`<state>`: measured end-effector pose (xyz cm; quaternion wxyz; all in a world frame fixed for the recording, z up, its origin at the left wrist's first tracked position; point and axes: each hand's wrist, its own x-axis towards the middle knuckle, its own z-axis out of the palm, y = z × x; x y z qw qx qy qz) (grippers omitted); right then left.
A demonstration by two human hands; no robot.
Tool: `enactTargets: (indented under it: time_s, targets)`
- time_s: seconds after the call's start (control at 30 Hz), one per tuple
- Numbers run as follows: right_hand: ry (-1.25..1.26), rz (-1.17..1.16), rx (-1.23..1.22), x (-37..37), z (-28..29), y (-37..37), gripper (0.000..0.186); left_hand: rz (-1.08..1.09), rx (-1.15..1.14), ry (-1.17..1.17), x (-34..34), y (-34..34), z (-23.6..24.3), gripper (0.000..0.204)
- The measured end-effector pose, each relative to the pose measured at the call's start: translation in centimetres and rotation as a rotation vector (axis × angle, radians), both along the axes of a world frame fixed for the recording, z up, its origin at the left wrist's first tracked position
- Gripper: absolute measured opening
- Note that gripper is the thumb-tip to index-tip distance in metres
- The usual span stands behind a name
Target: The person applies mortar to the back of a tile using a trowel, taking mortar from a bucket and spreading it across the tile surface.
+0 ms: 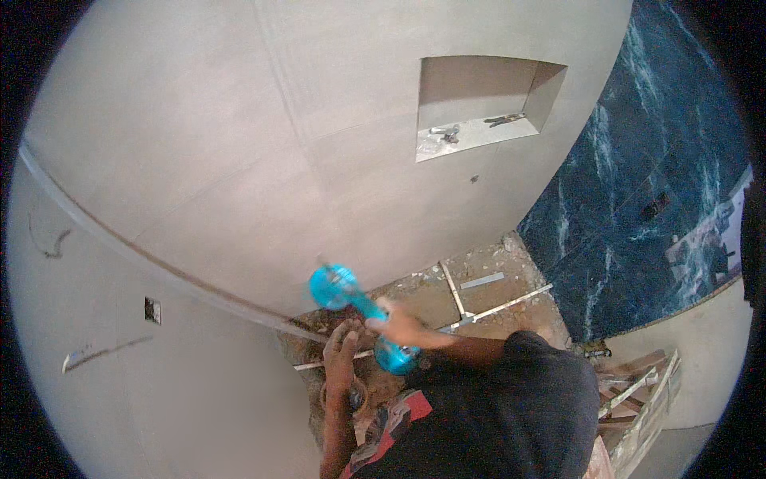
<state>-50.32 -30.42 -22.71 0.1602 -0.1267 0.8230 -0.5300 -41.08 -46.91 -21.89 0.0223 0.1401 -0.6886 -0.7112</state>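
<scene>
My right hand point(401, 326) is wrapped round the narrow middle of a bright blue power tool point(333, 286), shaped like a cordless drill. The tool's rounded upper end is close to the pale wall, and its wide lower end hangs below my hand. To the left, my left hand point(341, 351) is raised near the wall corner with its fingers bent together. Whatever those fingers hold, if anything, is too small or hidden to make out. The tool is slightly smeared by motion.
A niche point(479, 137) in the pale wall point(199, 104) holds small tools. Dark blue marbled panels point(630, 176) cover the right wall. White pipes point(511, 302) cross the rubble floor point(427, 299). Wooden boards point(638, 391) stand at the lower right. An open socket box point(152, 310) marks the left wall.
</scene>
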Motion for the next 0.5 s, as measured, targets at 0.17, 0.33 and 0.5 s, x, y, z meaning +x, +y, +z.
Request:
enactTargets:
  time_s: [0.17, 0.33, 0.5]
  targets:
    - [0.192, -0.618, -0.136, -8.6, 2.8, 9.0, 0.021, -0.030, 0.222, -0.071, -3.2, 0.9, 0.3, 0.042]
    - [0.241, -0.964, -0.393, -19.0, 10.2, 15.9, 0.027, -0.038, 0.076, -0.193, -1.7, -1.5, -4.6, 0.043]
    - [0.279, -1.120, -0.727, -31.2, 14.0, 21.1, 0.022, -0.017, -0.216, -0.258, 0.3, -3.2, -8.5, 0.035]
